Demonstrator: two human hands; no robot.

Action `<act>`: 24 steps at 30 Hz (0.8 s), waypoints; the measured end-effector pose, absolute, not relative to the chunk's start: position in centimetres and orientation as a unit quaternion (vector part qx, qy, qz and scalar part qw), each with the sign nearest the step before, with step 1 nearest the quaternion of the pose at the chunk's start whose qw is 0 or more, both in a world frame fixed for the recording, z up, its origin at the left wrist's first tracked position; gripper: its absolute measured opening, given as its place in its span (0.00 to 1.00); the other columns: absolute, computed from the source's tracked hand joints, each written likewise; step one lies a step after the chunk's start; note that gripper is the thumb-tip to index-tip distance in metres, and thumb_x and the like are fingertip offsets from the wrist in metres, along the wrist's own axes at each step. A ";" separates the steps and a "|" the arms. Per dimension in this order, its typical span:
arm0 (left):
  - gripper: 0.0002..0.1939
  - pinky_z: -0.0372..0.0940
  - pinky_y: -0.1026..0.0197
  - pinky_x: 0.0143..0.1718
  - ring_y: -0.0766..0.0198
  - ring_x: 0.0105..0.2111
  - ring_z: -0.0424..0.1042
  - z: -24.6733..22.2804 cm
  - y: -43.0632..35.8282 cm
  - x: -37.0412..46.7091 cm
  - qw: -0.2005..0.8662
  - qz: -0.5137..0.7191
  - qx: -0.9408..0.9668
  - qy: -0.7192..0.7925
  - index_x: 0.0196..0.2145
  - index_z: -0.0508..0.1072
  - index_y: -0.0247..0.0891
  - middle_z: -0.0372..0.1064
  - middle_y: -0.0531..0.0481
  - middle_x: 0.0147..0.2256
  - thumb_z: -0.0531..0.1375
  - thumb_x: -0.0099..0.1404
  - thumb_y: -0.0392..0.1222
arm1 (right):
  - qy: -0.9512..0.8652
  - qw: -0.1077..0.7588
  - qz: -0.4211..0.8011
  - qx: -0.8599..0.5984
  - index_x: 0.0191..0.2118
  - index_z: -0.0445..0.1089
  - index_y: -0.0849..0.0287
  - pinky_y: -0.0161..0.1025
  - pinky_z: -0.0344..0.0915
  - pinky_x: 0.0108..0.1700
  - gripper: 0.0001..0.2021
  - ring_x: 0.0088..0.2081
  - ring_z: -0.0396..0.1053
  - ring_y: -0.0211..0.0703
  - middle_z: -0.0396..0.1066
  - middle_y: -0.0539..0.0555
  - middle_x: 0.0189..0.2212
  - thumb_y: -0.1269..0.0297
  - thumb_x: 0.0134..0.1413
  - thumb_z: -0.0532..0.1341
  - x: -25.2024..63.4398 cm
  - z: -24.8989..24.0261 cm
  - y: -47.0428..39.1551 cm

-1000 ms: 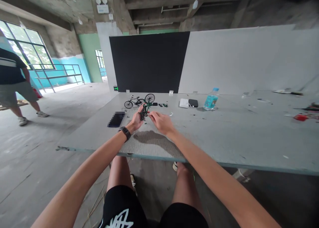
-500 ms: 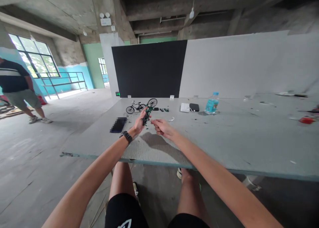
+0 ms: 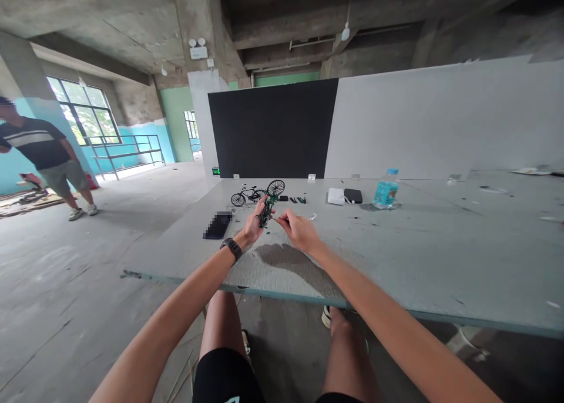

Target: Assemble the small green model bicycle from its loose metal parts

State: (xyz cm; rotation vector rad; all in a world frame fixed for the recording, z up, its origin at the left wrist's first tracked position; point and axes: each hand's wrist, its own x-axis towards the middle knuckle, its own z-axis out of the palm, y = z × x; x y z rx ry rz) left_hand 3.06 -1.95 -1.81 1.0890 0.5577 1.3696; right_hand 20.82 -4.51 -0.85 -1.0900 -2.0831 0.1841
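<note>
My left hand (image 3: 254, 227) is wrapped round a small green model bicycle (image 3: 275, 188), tilted with one black spoked wheel up at the far end. Part of its frame is hidden by the fingers. My right hand (image 3: 302, 231) is closed in a pinch to the right of the bicycle. A thin, rod-like piece (image 3: 277, 219) reaches from those fingertips towards the model; its kind is too small to make out. Behind my left hand a black model bicycle (image 3: 247, 195) stands upright on the table. Small dark and green parts (image 3: 301, 200) lie just beyond my hands.
On the grey table (image 3: 418, 256) a dark flat device (image 3: 217, 227) lies left of my hands. Further right are a white case (image 3: 335, 196), a black case (image 3: 353, 195) and a bottle of blue liquid (image 3: 386, 190). A person (image 3: 44, 150) stands away at the left.
The view has shifted slightly, so the scene sits further right and lower. My right hand has turned a little, and the thin piece at its fingertips now shows. The person at left has shifted posture.
</note>
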 end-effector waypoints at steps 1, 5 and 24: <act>0.26 0.61 0.67 0.36 0.66 0.34 0.71 -1.8 -1.9 3.1 0.606 0.595 0.468 0.243 0.64 0.64 0.47 0.75 0.51 0.35 0.57 0.71 0.52 | -0.815 0.383 0.068 -0.431 0.38 0.63 0.54 0.38 0.51 0.32 0.11 0.30 0.68 0.46 0.73 0.53 0.30 0.53 0.66 0.55 20.8 -0.9 -4.5; 0.26 0.62 0.66 0.39 0.66 0.34 0.71 -1.8 -1.8 3.2 0.602 0.603 0.462 0.247 0.65 0.63 0.44 0.75 0.50 0.34 0.56 0.72 0.50 | -0.797 0.426 0.150 -0.402 0.35 0.62 0.55 0.37 0.52 0.31 0.14 0.28 0.64 0.43 0.68 0.50 0.25 0.49 0.65 0.56 20.4 -1.2 -4.1; 0.23 0.62 0.65 0.38 0.66 0.35 0.69 -1.7 -1.9 3.1 0.558 0.608 0.506 0.252 0.59 0.68 0.41 0.72 0.49 0.38 0.60 0.70 0.51 | -0.664 0.326 0.576 -0.348 0.32 0.59 0.54 0.33 0.36 0.20 0.23 0.18 0.38 0.31 0.46 0.39 0.18 0.40 0.54 0.64 21.4 -0.2 -4.4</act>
